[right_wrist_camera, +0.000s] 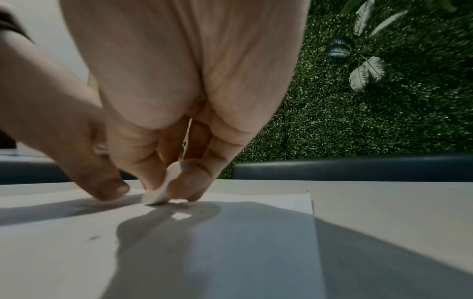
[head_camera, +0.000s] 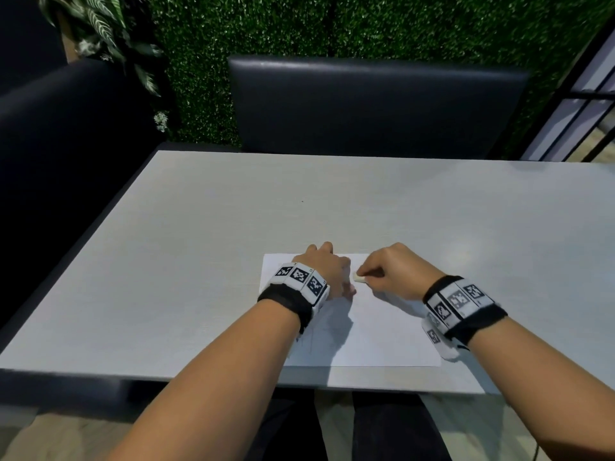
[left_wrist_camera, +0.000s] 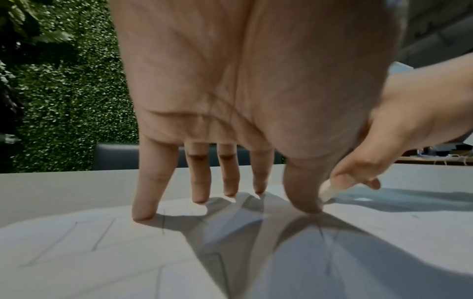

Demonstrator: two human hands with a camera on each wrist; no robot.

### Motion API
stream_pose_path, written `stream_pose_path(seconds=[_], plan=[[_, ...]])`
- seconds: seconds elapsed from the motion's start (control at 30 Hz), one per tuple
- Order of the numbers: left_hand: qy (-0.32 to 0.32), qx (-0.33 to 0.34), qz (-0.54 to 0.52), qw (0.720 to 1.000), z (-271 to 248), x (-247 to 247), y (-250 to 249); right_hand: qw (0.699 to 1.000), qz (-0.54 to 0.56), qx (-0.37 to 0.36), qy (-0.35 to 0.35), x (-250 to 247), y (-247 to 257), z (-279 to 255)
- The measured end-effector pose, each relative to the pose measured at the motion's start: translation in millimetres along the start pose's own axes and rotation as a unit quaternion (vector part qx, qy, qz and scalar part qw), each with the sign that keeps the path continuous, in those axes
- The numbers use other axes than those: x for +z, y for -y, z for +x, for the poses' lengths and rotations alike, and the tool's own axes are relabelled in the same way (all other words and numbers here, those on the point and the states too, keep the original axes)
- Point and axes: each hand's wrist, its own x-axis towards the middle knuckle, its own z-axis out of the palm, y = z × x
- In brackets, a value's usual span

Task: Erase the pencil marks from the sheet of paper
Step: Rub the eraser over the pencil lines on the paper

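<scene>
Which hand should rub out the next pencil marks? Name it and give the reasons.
Right. The right hand already pinches the eraser, its tip on the sheet of paper. The left hand presses straight fingers on the sheet, probably steadying it, so it should stay there.

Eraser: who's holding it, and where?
The right hand pinches the eraser by its upper sides; its bottom edge touches the paper. The left hand holds nothing.

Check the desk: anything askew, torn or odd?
Nothing stands out. The paper lies flat and whole on the table, left hand pressing it, right hand pinching the eraser.
</scene>
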Motion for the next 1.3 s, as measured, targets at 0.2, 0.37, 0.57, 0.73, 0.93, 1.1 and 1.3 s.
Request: stream_pose_path(seconds=[0.2,0.37,0.57,0.73,0.93,1.1,1.3], plan=[[-0.046,-0.003,0.02,0.999,-0.3,5.4,-1.4,1.0,0.01,0.008,-0.025,-3.2,-6.2,15.9],[-0.048,-0.007,-0.006,0.999,0.0,7.5,3.7,1.0,0.015,0.011,-0.01,-2.7,-6.2,13.9],[-0.04,-0.001,-0.001,0.999,-1.3,4.7,3.4,1.0,0.029,-0.004,-0.004,-4.3,-6.9,8.9],[-0.031,-0.001,0.001,1.0,-0.7,5.6,5.3,1.0,0.01,0.014,-0.026,-9.2,-7.2,19.3],[-0.016,0.003,0.029,0.999,7.5,8.9,4.6,1.0,0.023,-0.013,0.004,-5.8,-6.8,-2.3],[-0.016,0.002,0.034,0.999,8.6,10.7,6.6,0.999,0.01,0.019,-0.034,-12.5,-10.6,24.0],[-0.011,-0.004,0.032,0.999,15.0,13.3,6.8,1.0,0.019,-0.011,-0.002,-2.0,-6.8,-9.2]])
